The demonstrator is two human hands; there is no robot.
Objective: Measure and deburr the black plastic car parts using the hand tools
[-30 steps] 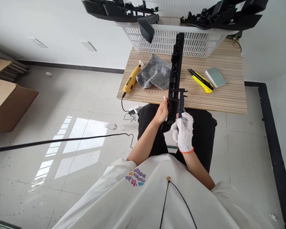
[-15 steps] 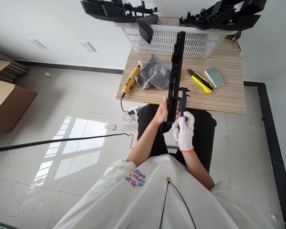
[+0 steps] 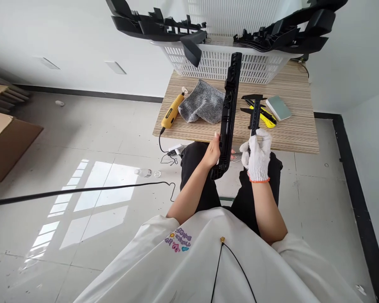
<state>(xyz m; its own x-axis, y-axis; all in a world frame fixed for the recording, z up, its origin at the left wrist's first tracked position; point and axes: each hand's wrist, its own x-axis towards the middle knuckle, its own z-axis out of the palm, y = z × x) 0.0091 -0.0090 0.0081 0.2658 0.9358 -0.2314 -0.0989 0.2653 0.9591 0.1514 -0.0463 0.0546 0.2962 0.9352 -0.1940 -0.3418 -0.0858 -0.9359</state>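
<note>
My bare left hand grips the near end of a long black plastic part, which points away from me over the wooden table. Wearing a white glove, my right hand is closed on the stem of a black caliper. The caliper stands apart from the part, to its right, with its jaws above a yellow utility knife.
On the table lie a yellow rotary tool, a grey cloth and a grey-green block. A white basket at the back carries several black plastic parts. A cardboard box and a black cable are on the floor to the left.
My right hand has pulled the caliper off the black part and moved it to the right and away from me. My left hand keeps its hold on the part.
</note>
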